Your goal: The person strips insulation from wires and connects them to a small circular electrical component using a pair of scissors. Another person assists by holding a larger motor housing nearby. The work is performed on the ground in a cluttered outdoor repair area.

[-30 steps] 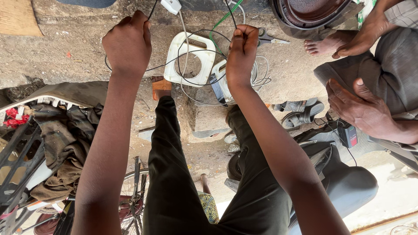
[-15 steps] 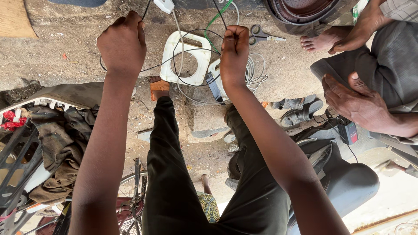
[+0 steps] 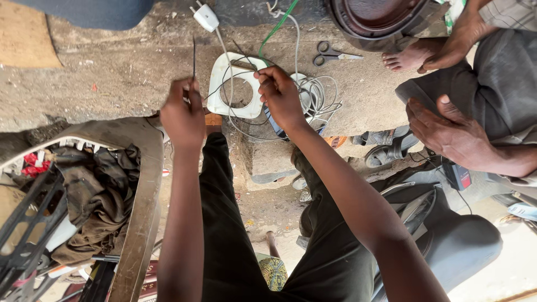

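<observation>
My left hand (image 3: 183, 114) is closed around a thin dark wire (image 3: 193, 56) whose end sticks straight up from the fist. My right hand (image 3: 281, 96) pinches the same wire over a white plastic frame with a round hole (image 3: 219, 89) lying on the concrete. A loose coil of grey and white cable (image 3: 319, 95) lies under and beside my right hand. A white plug (image 3: 206, 17) on a pale cord rests further away. My legs in black trousers stretch out below both arms.
Scissors (image 3: 330, 53) lie on the concrete near a dark round bowl (image 3: 380, 17). Another person sits at the right, one hand (image 3: 447, 131) on a knee, a bare foot (image 3: 411, 56) on the ground. A plastic chair heaped with cloth (image 3: 100, 190) stands left.
Both my hands have come lower in the view and closer together. The wire's end now stands clear above my left fist.
</observation>
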